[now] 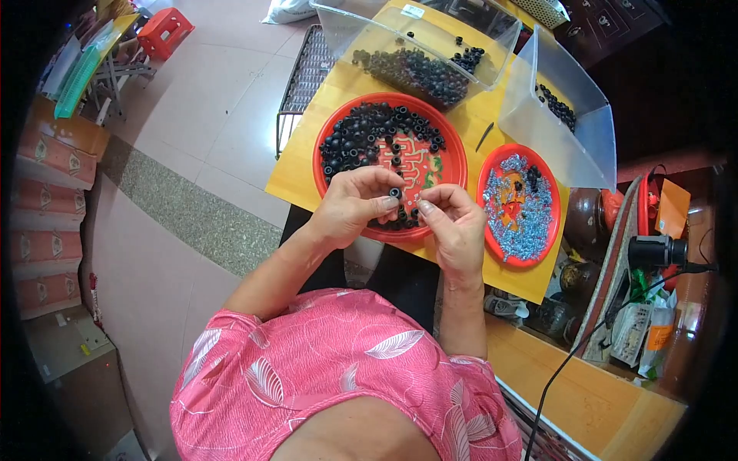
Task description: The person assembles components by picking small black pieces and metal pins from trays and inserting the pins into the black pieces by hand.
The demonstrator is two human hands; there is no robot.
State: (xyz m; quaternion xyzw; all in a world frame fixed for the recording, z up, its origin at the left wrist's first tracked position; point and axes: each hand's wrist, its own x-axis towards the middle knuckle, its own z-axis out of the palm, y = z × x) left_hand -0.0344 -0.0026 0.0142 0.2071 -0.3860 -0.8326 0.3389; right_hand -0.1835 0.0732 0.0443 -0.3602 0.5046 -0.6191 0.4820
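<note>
Over the near part of a round red tray [460, 146], my left hand [355, 206] pinches a small black ring-shaped part [395, 193] between thumb and fingers, its hole facing up. Close beside it, my right hand [455, 223] has thumb and forefinger pressed together; whatever lies between the fingertips is too small to make out. Many loose black round parts [350, 142] fill the tray's left and far side, and several lie under my hands. To the right stands a smaller oval red tray [486, 165] with a heap of small silvery pieces [530, 230] and a few black ones.
A clear plastic bin [492, 34] of black parts stands at the table's far side, with another clear bin [592, 146] to its right. A thin dark tool [484, 136] lies between trays and bins on the yellow table [300, 173]. A black cable [573, 353] runs at right.
</note>
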